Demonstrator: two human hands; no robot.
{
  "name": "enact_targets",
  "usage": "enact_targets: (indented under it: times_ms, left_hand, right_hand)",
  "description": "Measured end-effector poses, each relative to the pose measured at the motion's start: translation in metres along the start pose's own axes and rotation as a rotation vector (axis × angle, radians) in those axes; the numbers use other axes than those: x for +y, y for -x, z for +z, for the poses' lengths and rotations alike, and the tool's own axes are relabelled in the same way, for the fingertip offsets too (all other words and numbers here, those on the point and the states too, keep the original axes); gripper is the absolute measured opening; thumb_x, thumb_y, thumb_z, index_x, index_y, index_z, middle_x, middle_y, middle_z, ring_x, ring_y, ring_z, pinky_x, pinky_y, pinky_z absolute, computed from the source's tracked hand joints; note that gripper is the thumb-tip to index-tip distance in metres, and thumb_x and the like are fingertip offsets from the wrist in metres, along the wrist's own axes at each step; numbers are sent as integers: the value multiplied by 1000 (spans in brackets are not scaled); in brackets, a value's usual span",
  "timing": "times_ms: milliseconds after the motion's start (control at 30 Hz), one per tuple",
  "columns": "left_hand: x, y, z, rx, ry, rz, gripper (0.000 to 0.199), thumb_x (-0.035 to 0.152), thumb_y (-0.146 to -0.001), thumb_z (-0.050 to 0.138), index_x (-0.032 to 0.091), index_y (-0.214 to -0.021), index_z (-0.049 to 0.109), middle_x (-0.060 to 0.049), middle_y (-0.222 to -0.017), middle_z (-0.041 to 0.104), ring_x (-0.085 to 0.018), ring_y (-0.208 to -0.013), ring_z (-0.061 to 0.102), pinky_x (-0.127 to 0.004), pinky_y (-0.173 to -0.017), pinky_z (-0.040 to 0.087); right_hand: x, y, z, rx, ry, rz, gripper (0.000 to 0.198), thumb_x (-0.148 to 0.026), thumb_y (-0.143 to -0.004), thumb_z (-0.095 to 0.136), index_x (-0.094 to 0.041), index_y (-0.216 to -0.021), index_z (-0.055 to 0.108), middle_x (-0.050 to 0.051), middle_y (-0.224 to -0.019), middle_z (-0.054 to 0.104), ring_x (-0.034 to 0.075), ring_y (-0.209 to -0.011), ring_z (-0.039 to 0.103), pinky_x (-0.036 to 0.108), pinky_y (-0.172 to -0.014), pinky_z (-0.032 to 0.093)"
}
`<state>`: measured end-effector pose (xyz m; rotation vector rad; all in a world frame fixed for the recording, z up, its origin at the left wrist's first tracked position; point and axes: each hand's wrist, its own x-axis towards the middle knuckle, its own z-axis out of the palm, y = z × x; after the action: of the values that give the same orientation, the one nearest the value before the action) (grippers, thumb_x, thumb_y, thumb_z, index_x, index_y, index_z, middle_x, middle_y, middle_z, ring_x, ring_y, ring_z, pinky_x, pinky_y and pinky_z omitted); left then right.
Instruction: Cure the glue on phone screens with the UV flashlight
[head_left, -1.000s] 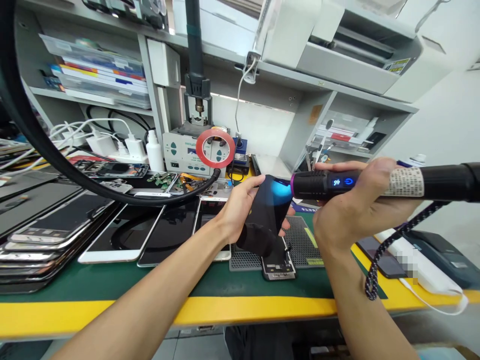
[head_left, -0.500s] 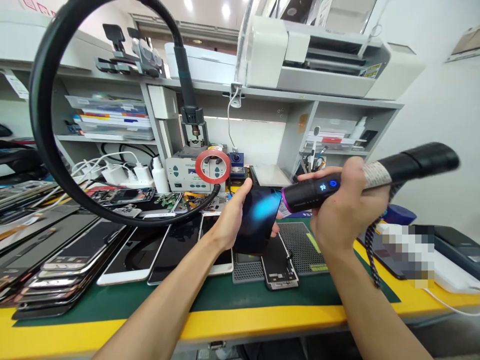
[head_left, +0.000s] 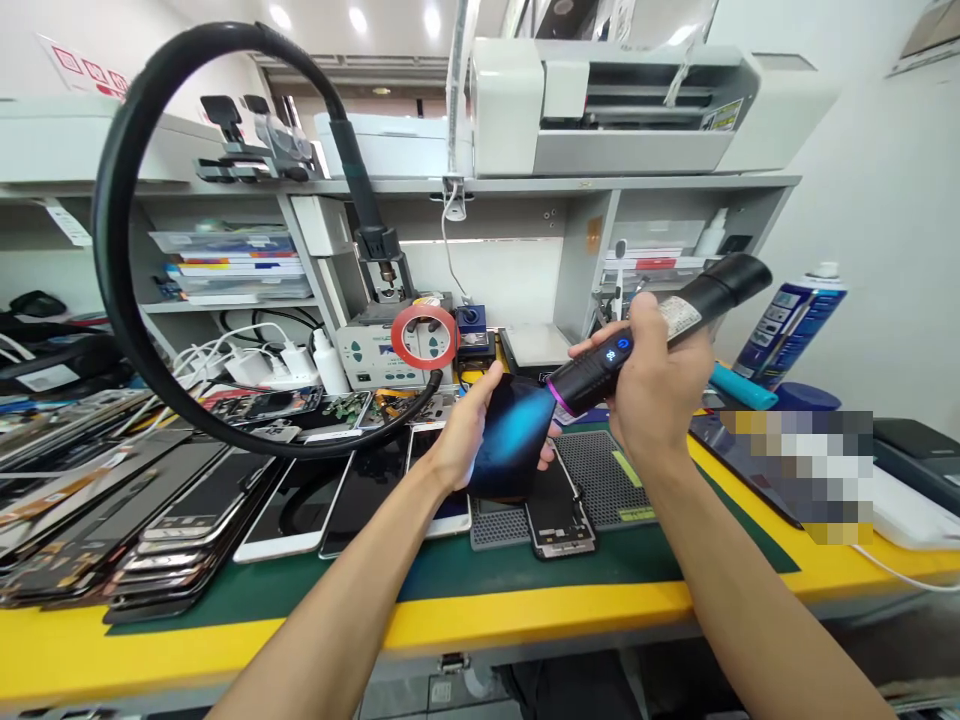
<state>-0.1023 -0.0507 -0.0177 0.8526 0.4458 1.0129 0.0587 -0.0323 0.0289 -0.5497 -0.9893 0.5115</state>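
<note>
My left hand (head_left: 459, 445) is closed around a dark phone screen (head_left: 510, 440), thumb on the near side and fingertips showing past its right edge. A bluish streak of light crosses the glossy face. In my closed right hand (head_left: 660, 380) is a black torch-shaped device (head_left: 600, 365) with a lit power button and small display. Its purple-ringed end points at the screen's upper right edge, very close; I cannot tell whether they touch. Below lies another phone screen (head_left: 559, 510), partly on a grey perforated mat (head_left: 607, 480).
White-framed phones (head_left: 292, 510) and stacked screens (head_left: 180, 520) cover the left of the green mat (head_left: 300, 595). A black hose (head_left: 112, 230) loops above them. Red tape (head_left: 401, 350) hangs before a control box (head_left: 360, 350). A spray can (head_left: 787, 325) stands right.
The view has shifted, bringing the spray can into sight. The torch-shaped device's rear end has swung left and up in the picture. Both hands keep their holds.
</note>
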Motion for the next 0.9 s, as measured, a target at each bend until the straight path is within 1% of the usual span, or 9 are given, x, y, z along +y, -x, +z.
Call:
enact_targets:
  times_ms: [100, 267, 333, 433, 533, 667, 767, 900]
  left_hand:
    - [0, 1, 0, -68, -73, -34, 49, 55, -97, 46, 17, -114, 71, -10, -87, 76, -28, -83, 73, -37, -79, 57]
    - [0, 1, 0, -94, -101, -46, 53, 56, -99, 39, 15, -112, 71, -12, -87, 76, -28, -80, 73, -38, -77, 57]
    - [0, 1, 1, -103, -87, -52, 55, 56, -99, 38, 14, -111, 71, -13, -87, 76, -27, -79, 73, -38, -77, 58]
    - [2, 0, -1, -103, -59, -105, 59, 57, -99, 35, 11, -110, 70, -15, -86, 75, -28, -75, 73, -40, -75, 58]
    - [3, -1, -4, -95, -30, -154, 63, 58, -98, 33, 7, -108, 69, -18, -85, 75, -29, -74, 73, -41, -74, 59]
    - [4, -2, -8, -126, -16, -147, 63, 58, -98, 34, 6, -106, 69, -19, -85, 75, -29, -74, 73, -41, -74, 59]
    - [4, -2, -9, -133, -24, -145, 62, 56, -99, 35, 5, -105, 69, -19, -86, 75, -30, -75, 73, -42, -74, 59]
    - [4, -1, -8, -126, -44, -144, 60, 55, -99, 36, 4, -106, 68, -20, -86, 75, -30, -75, 73, -43, -74, 59]
  right_hand:
    - [2, 1, 0, -37, 23, -6, 35, -51, -87, 64, -22, -96, 46, -7, -61, 60, 17, -48, 64, 26, -44, 51]
    - [5, -1, -2, -60, 33, -19, 31, -47, -87, 64, -24, -96, 47, -7, -61, 60, 15, -48, 64, 26, -50, 53]
    - [7, -3, -2, -52, 52, -28, 30, -46, -88, 64, -24, -96, 46, -7, -61, 59, 16, -53, 66, 28, -54, 55]
    - [10, -5, -2, -35, 71, -25, 30, -47, -87, 63, -24, -94, 45, -6, -60, 59, 19, -61, 70, 30, -57, 56]
    - [8, -5, -2, -35, 68, 43, 31, -50, -88, 62, -24, -91, 45, -5, -61, 59, 19, -61, 69, 28, -53, 54]
    - [0, -4, -5, -67, 57, 166, 31, -51, -87, 63, -24, -91, 48, -2, -65, 60, 17, -59, 68, 26, -49, 51]
    - [-1, -3, -6, -71, 60, 194, 34, -54, -85, 64, -24, -92, 49, -2, -67, 61, 18, -60, 68, 27, -49, 51]
    - [-1, -3, -5, -98, 81, 193, 36, -56, -84, 65, -26, -94, 49, 1, -70, 63, 21, -66, 70, 32, -53, 52]
